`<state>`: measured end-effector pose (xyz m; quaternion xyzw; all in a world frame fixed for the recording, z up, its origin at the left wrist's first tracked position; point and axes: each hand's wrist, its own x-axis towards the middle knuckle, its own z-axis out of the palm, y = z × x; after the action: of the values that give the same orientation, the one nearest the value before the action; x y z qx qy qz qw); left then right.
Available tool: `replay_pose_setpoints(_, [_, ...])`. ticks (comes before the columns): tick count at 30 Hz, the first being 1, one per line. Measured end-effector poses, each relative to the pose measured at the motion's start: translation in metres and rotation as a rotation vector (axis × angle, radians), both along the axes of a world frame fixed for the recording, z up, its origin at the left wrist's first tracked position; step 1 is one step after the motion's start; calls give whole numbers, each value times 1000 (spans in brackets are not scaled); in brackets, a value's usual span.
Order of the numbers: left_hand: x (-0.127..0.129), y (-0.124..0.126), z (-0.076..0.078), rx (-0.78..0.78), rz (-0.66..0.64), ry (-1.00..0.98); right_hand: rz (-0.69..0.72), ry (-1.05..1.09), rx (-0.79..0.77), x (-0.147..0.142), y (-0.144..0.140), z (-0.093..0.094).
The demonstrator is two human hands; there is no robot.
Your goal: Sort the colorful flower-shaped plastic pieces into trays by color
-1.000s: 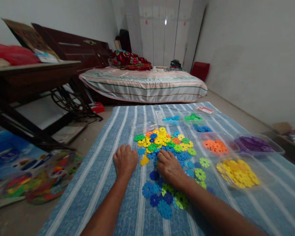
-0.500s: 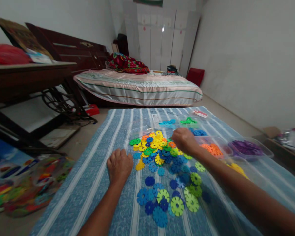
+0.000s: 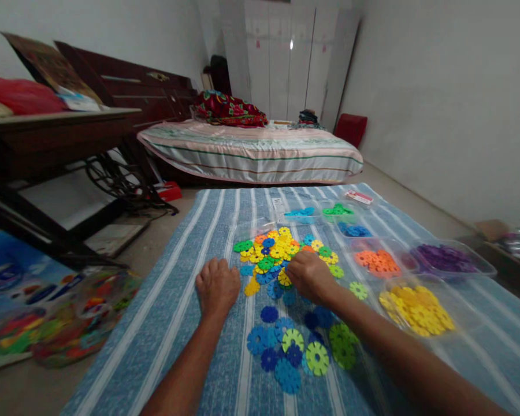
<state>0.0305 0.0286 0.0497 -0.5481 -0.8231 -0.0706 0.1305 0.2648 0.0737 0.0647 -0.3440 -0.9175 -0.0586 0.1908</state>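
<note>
**Partly sorted: mixed heap still on the blanket**

Roughly half done, by my judgement. Left to right: left hand [image 3: 218,287] rests knuckles-up, curled and holding nothing, on the striped blanket [image 3: 164,312], just beside the mixed pile of discs [image 3: 281,254] at mid-blanket. Right hand [image 3: 308,275] lies on the pile's near edge, its fingers [image 3: 291,271] curled down onto a yellow disc [image 3: 284,279]; whether it is pinched, cannot tell. Loose blue and green discs [image 3: 294,346] lie toward the near edge. Toward the right edge, trays of orange discs [image 3: 376,261], yellow discs [image 3: 416,306] and purple discs [image 3: 448,258] are filled.
</note>
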Motion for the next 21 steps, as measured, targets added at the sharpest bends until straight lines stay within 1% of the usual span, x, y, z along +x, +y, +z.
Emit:
replay_pose_setpoints(2, [0, 0, -1, 1, 2, 9, 81, -17, -78, -13, -13, -2])
replay_pose_setpoints(4, [0, 0, -1, 3, 5, 16, 108, -47, -122, -23, -22, -2])
replay_pose_setpoints(9, [0, 0, -2, 0, 4, 9, 15, -122, -193, -32, -30, -3])
replay_pose_setpoints(12, [0, 0, -3, 10, 0, 6, 12, -109, -189, -33, -30, -8])
replay_pose_setpoints(21, [-1, 1, -6, 35, -4, 4, 67, 15, -167, -29, -36, -23])
